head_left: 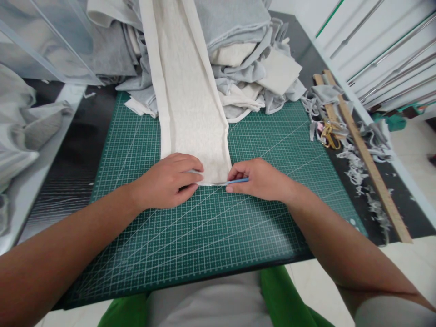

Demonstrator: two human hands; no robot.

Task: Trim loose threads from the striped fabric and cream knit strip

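Observation:
A long cream fabric strip runs from the cloth pile at the back down onto the green cutting mat. My left hand presses its fingers on the strip's near left corner. My right hand pinches a thin blue pen-like tool, whose tip lies along the strip's near edge at the right corner. Whether the tool is a pen or a blade is not clear.
A heap of grey and cream fabric pieces fills the back of the table. At the right lie gold scissors, a long wooden ruler and fabric scraps. Clear bins stand at the left.

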